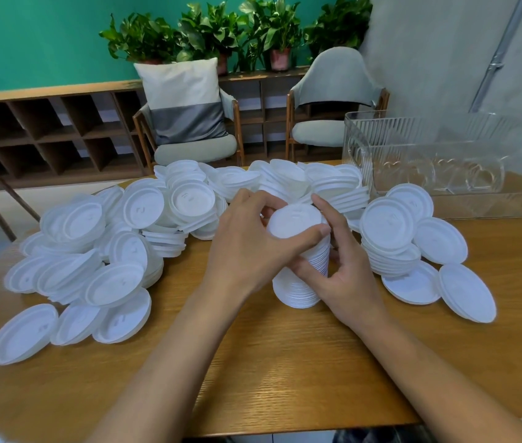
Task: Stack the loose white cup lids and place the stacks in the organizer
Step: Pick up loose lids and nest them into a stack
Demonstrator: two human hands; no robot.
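Both your hands clasp the stack (296, 223) standing mid-table (285, 372); your left hand (247, 247) curls over its top; your right hand (347, 278) wraps its side; loose lids (100, 251) lie heaped around; the organizer (429, 148) stands far right, apart.

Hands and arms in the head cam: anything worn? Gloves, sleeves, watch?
Nothing worn that shows. Left hand and right hand are bare, no gloves. Both forearms are uncovered to the frame edge: no sleeves, watch or wristband in view.
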